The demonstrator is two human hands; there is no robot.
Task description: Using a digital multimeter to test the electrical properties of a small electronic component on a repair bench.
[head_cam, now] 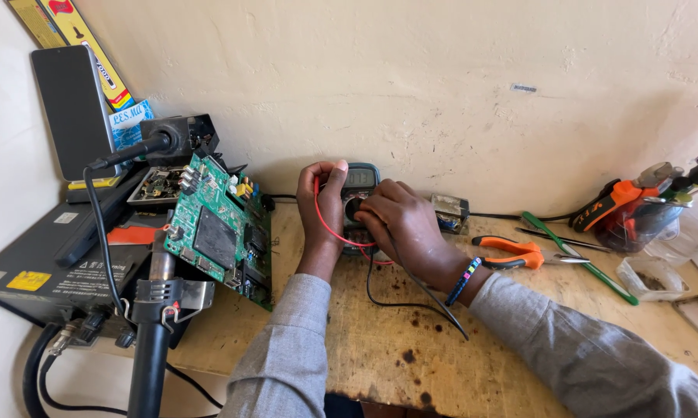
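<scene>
A small dark green multimeter (pixel 362 176) stands against the wall at the back of the wooden bench (pixel 380 340). My left hand (pixel 323 205) grips its left side, thumb up by the display. My right hand (pixel 399 220) covers the dial in the middle of the meter, fingers curled on it. A red lead (pixel 327 226) loops across my left hand and a black lead (pixel 380 298) trails down over the bench. A green circuit board (pixel 221 228) leans upright to the left of my left hand.
A black rework station (pixel 47 271) with a hot-air handle (pixel 154 340) sits at the left, a dark phone (pixel 72 108) propped above it. Orange-handled pliers (pixel 519 254), a green screwdriver (pixel 577 255) and a tub of tools (pixel 635 213) lie at the right.
</scene>
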